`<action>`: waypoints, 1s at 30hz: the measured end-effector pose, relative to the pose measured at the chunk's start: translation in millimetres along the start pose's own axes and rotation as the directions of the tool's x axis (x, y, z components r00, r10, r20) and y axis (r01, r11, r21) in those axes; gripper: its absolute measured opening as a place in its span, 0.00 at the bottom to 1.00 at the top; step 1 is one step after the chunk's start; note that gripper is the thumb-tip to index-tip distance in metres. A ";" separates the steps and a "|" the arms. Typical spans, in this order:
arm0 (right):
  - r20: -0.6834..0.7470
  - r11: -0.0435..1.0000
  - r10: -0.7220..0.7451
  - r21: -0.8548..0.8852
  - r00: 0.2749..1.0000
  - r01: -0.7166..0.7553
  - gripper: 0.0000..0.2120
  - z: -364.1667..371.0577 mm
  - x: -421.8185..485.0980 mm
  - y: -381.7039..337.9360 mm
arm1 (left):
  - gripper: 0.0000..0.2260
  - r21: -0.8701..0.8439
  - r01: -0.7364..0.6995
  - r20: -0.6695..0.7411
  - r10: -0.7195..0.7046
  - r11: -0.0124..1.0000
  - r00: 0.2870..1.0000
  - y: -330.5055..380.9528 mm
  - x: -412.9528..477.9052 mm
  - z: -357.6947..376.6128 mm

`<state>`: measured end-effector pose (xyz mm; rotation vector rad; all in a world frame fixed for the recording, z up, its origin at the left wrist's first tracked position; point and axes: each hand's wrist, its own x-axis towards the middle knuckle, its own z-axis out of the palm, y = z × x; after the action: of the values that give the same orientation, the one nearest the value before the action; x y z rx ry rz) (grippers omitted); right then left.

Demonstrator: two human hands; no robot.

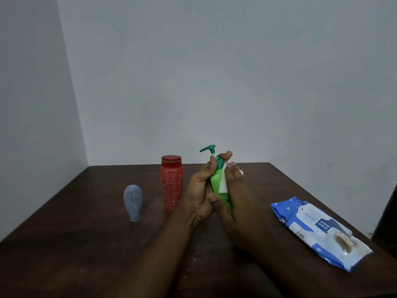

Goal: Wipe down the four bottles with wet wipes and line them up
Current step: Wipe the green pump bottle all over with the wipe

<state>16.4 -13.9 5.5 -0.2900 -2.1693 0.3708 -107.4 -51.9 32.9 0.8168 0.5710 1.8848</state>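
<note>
Green pump bottle (pixel 216 179) held upright above the dark wooden table (pixel 86 244), near the middle, between both hands; pump head on top pointing to the left. Left hand (pixel 200 194) wrapped around the left side of the bottle, thumb up near the neck, fingers curled on the lower body. Right hand (pixel 233 190) closed against the right side of the bottle, pressing a white wet wipe (pixel 223 181) on the green surface; a bit of the wipe also visible behind the fingers. Red bottle (pixel 171 183) with red cap and pale grid lines standing upright on the table, just beside the left hand, on its left. Small grey-blue bottle (pixel 133 202) standing further left, apart from the red one, wide end up and narrow end on the table. Blue and white pack of wet wipes (pixel 318 231) lying flat near the right edge of the table, well apart from the hands. Only three bottles in view.
</note>
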 end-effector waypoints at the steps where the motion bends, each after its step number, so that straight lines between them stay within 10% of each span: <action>1: 0.019 0.992 -0.073 -0.103 0.997 0.074 0.38 3.2 -6.1 2.5 | 0.19 -0.025 0.000 -0.008 0.000 1.000 1.000 -0.3 1.1 -2.6; 8: 0.255 0.845 -0.174 -0.458 0.951 0.277 0.40 8.4 -66.3 22.0 | 0.17 -0.029 0.002 0.000 -0.002 1.000 1.000 4.2 7.0 -15.8; 16: 0.393 0.843 0.129 -0.527 0.910 0.109 0.45 -17.6 -108.1 23.7 | 0.18 -0.010 -0.040 0.015 0.040 0.999 0.999 4.6 5.8 -12.5; 30: 0.363 0.996 0.019 -0.089 0.932 0.014 0.43 -32.6 -2.9 -10.2 | 0.21 -0.206 -0.013 0.056 0.025 0.978 0.998 4.2 1.0 -3.1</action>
<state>43.9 -19.2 25.3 -0.2923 -2.5561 0.3493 -112.5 -52.9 34.0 0.7403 0.3264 1.8946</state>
